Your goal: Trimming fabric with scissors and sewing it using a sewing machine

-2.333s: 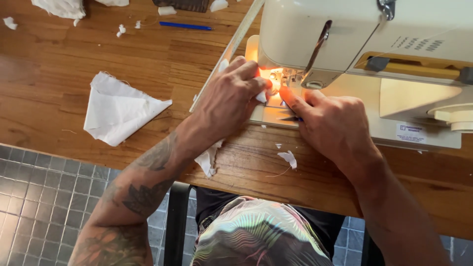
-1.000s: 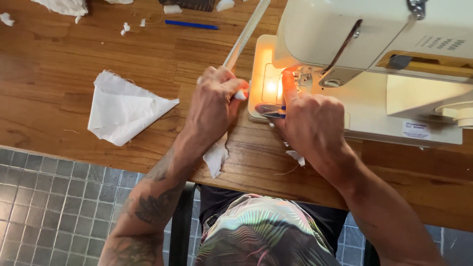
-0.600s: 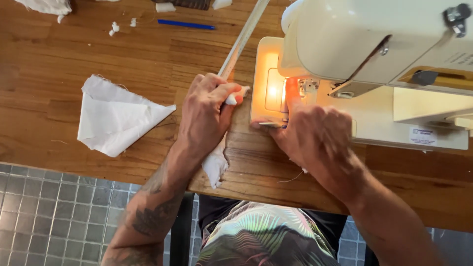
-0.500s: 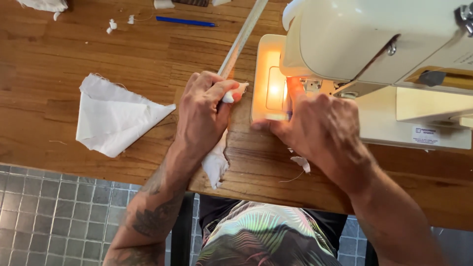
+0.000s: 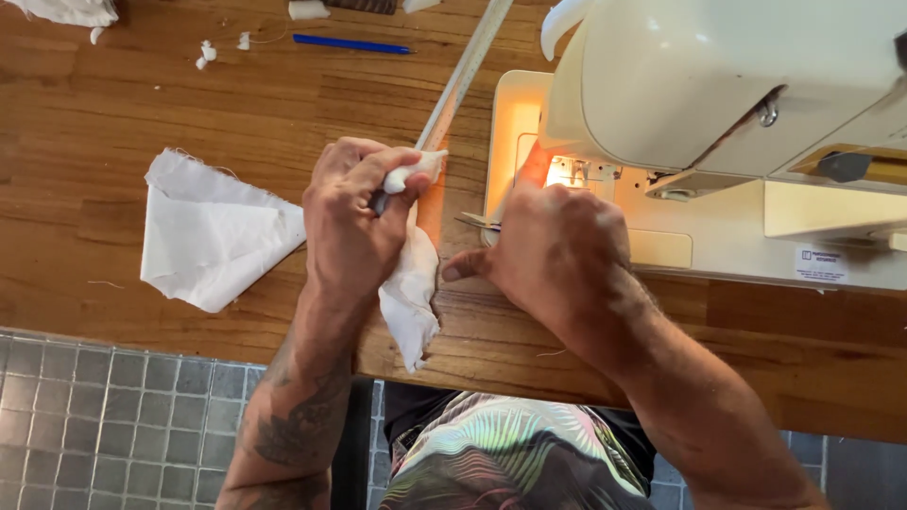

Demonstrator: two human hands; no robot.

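1. The fingers of the left hand (image 5: 351, 227) are curled shut, pinching a piece of white cloth (image 5: 411, 288) between thumb and forefinger; a bunched end of the cloth pokes out at the knuckles, and the rest hangs down past the wrist to the front edge of the wooden surface (image 5: 189, 104).
2. The right hand (image 5: 557, 250) lies knuckles-up on the surface at the front of the sewing machine (image 5: 718, 113). Its thumb sticks out to the left and nearly meets the hanging cloth. Its other fingers are folded under towards the lit needle area, and I cannot tell whether they grip anything there.
3. Just beside the right hand, a thin dark metal tip (image 5: 472, 222) shows at the edge of the machine bed; what it belongs to is hidden by the hand.
4. A long pale ruler (image 5: 463, 76) runs diagonally from the left hand up to the far edge of the view, passing close to the left side of the cream machine.
5. Left of the left hand, apart from it, lies a folded white cloth (image 5: 213, 231), roughly triangular, flat on the surface.
6. Farther back lie a blue pen (image 5: 350, 43) and a few small white scraps (image 5: 203, 55); more white fabric (image 5: 71, 9) sits at the far left corner.
7. Below the surface's edge are grey floor tiles (image 5: 113, 416) and the person's patterned shirt (image 5: 510, 453).
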